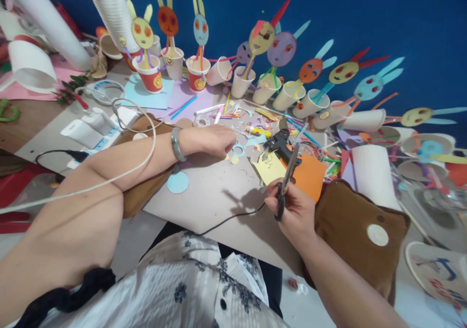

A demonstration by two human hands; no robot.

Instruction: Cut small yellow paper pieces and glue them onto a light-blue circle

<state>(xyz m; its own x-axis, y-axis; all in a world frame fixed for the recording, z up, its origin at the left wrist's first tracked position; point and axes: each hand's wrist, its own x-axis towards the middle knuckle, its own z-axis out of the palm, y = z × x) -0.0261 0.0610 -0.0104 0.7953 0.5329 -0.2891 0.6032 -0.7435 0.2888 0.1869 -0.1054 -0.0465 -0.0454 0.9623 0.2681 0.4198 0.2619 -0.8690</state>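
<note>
1. A brown fabric cushion point(350, 221), partly covered by the right forearm point(341, 267).
2. The right hand point(294, 206) wraps around black-handled metal scissors point(291, 167), raised over the grey desk point(204, 206); they look slim and dark, blade gap unclear.
3. Beyond: an orange paper sheet point(313, 172) and a black glue gun point(280, 145), partly blocked by the blades.
4. The left hand point(217, 140), fingers curled, nears cut paper scraps point(238, 151); fingertips hidden, grip impossible to tell.
5. White paper cups point(242, 85) bearing rabbit-eared paper figures point(282, 49).

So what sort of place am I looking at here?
Probably a craft workspace, though whether at home or in a workshop I can't tell. Rabbit-eared figures rise from paper cups, cut-out paper pieces lie on the table, and the right hand holds scissors.
</note>
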